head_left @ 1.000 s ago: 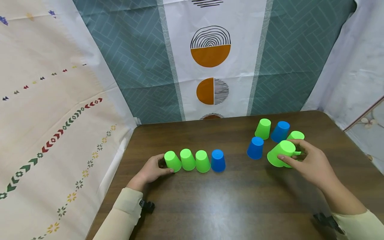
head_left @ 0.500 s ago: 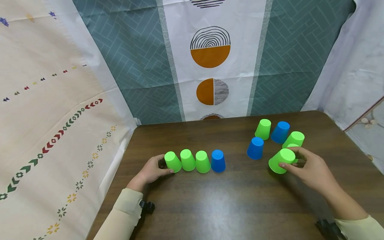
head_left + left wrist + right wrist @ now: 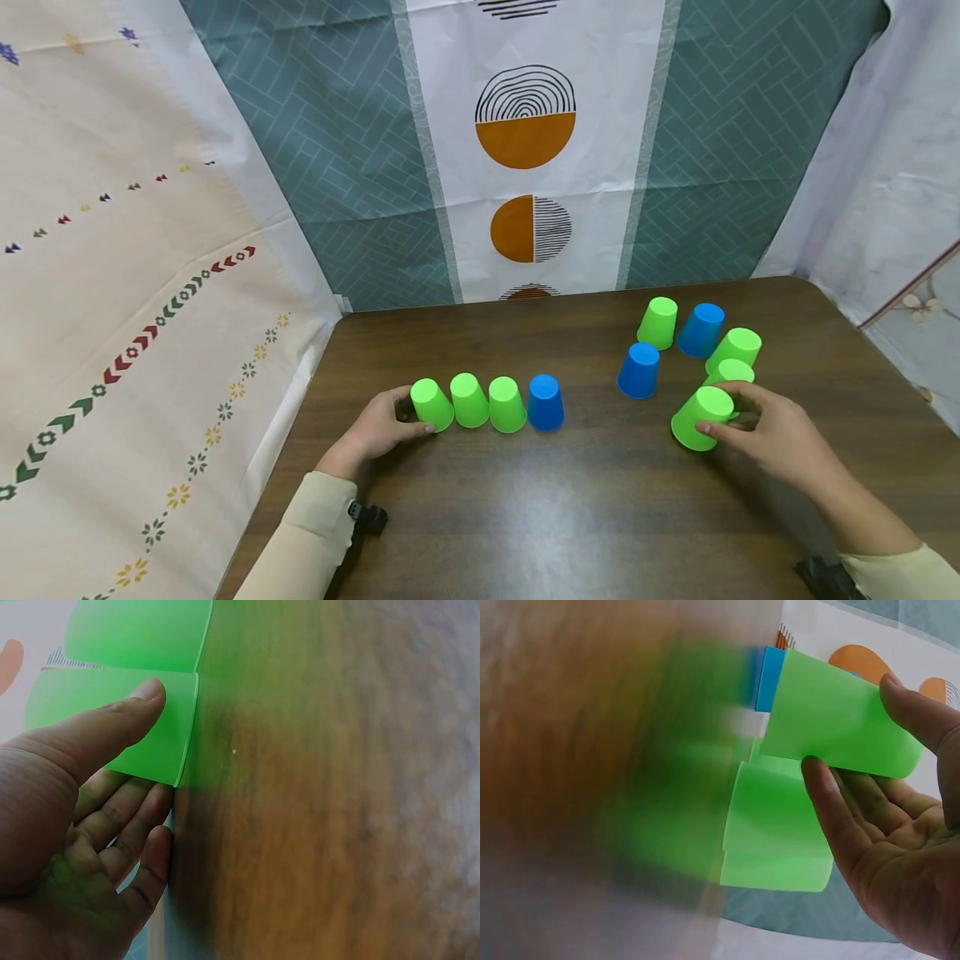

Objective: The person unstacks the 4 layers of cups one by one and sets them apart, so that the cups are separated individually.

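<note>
Upside-down plastic cups stand on the table in two groups. My left hand [image 3: 381, 425] holds the leftmost green cup [image 3: 432, 405] of a row, its thumb on the near side and its fingers around the far side. To that cup's right come two more green cups [image 3: 469, 400] and a blue cup [image 3: 546, 402]. At the right, my right hand [image 3: 776, 429] grips a green cup [image 3: 701, 419] between thumb and fingers. In the right wrist view, the held cup [image 3: 832, 712] appears beside other green cups [image 3: 780, 825].
Behind the right hand stand a green cup [image 3: 731, 372], another green cup [image 3: 738, 343], a far green cup [image 3: 658, 323] and two blue cups [image 3: 639, 371]. The brown table [image 3: 525, 508] meets a patterned cloth [image 3: 375, 167] at the back.
My right hand has brought its green cup nearer to me, away from the green cups behind it, which now show more. The left hand and its row have stayed in place.
</note>
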`<state>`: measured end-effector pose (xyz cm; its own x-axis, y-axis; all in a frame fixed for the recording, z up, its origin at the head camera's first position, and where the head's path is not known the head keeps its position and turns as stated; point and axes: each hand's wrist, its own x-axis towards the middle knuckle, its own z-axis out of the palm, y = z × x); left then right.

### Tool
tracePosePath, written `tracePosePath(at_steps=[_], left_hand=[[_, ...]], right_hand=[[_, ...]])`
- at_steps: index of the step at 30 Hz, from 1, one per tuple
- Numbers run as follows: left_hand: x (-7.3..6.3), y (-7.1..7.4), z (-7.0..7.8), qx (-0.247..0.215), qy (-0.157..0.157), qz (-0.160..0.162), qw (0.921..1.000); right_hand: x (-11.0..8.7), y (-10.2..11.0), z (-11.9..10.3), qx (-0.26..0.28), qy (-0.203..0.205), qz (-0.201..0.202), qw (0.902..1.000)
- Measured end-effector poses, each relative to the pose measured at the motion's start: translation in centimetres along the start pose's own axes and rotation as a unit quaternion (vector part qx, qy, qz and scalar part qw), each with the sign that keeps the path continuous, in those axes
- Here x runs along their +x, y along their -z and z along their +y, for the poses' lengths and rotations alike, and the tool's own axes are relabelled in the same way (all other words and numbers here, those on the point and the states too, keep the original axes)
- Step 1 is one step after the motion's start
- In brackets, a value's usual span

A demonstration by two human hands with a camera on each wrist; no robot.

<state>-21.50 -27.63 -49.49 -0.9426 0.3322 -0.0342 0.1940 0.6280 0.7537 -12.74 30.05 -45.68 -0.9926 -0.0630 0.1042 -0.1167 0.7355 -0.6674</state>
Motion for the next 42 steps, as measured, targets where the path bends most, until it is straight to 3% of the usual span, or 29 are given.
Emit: tracePosePath(at_steps=[13, 42], left_hand=[[-0.03, -0.07, -0.02, 0.003, 0.005, -0.002, 1.0], [-0.12, -0.08, 0.13, 0.005, 0.011, 0.0, 0.9999]], right_hand=[[0.22, -0.24, 0.44, -0.006, 0.0, -0.02, 0.9998], [0.47, -0.33, 0.72, -0.027, 0.003, -0.02, 0.9994]])
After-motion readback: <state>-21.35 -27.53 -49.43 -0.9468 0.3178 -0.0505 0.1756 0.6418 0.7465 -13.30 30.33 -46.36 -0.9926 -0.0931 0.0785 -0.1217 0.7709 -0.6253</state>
